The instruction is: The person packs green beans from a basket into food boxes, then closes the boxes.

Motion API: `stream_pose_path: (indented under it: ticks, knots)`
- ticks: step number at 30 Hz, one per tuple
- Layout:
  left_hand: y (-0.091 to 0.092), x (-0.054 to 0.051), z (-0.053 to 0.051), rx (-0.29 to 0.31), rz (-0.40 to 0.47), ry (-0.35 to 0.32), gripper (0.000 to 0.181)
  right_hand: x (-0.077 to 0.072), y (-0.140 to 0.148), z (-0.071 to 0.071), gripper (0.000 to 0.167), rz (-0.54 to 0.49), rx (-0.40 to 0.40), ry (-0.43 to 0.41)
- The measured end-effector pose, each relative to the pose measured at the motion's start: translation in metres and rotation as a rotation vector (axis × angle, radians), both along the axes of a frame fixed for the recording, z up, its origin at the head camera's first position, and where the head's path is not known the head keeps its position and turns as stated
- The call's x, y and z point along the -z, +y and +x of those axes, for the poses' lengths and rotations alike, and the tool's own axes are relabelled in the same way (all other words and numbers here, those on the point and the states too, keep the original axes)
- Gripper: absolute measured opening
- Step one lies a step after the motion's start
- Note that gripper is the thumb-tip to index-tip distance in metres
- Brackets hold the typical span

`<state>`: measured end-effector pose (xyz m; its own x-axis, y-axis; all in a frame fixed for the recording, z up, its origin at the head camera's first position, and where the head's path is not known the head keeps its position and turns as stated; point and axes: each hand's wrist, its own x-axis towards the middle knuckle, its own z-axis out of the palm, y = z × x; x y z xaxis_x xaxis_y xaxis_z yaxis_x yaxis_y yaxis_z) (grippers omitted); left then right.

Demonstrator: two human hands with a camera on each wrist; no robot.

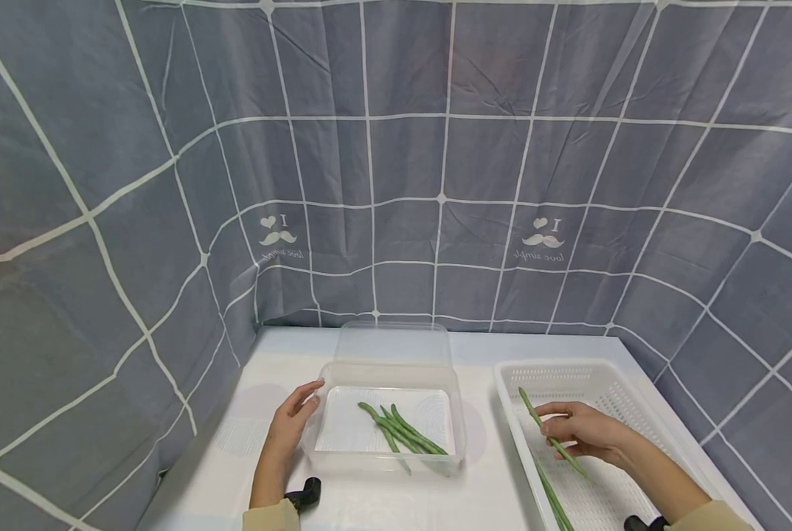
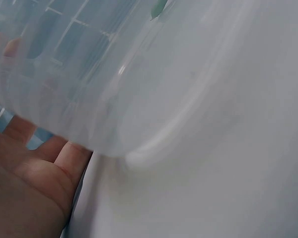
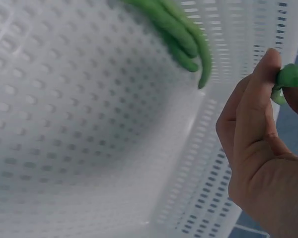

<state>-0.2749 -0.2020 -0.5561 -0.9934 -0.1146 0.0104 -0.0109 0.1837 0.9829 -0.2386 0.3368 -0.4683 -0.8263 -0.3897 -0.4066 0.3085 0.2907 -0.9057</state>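
My right hand (image 1: 585,431) pinches a green bean (image 1: 571,456) between thumb and fingers above the white perforated basket (image 1: 635,442); the right wrist view shows the bean end-on (image 3: 289,76). More green beans (image 1: 551,493) lie along the basket's left side, also seen in the right wrist view (image 3: 171,29). My left hand (image 1: 288,428) rests with relaxed fingers against the left wall of the clear plastic container (image 1: 383,461), which shows close up in the left wrist view (image 2: 104,94). Several green beans (image 1: 403,430) lie inside that container.
Behind the container a clear lid (image 1: 393,344) lies flat on the white table (image 1: 482,501). Grey curtains (image 1: 403,162) with white grid lines stand behind the table and at both sides. The basket stands to the right of the container, with a strip of table between them.
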Motion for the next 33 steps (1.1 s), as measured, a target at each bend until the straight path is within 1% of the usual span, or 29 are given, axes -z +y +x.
stream_pose_path:
  ticks: [3,5,9,13,17,22,27,33]
  knots:
    - [0.0,0.0,0.0,0.002,-0.012,0.0,0.04,-0.01,-0.005,-0.002,0.064,0.004,-0.008,0.022]
    - [-0.001,-0.001,0.0,0.001,-0.012,-0.001,0.039,-0.016,-0.011,-0.006,0.065,0.007,-0.015,0.031]
    - [-0.002,-0.002,0.001,0.004,-0.01,-0.001,0.04,-0.024,-0.027,-0.015,0.066,0.008,-0.023,0.051]
    - [-0.002,-0.001,0.002,0.012,-0.001,0.006,0.041,-0.029,-0.049,-0.025,0.063,0.023,-0.014,0.076]
    - [-0.001,-0.001,0.002,0.004,0.006,0.007,0.039,-0.037,-0.076,-0.034,0.062,0.035,-0.017,0.12]
    - [0.001,0.0,0.001,-0.004,0.0,0.017,0.038,-0.045,-0.11,-0.045,0.062,0.012,-0.056,0.133]
    - [0.0,0.001,0.0,0.001,-0.012,0.043,0.039,-0.046,-0.141,-0.054,0.057,0.016,-0.083,0.137]
    - [-0.001,0.0,0.0,0.007,-0.012,0.052,0.041,-0.038,-0.173,-0.061,0.054,0.08,-0.134,0.16]
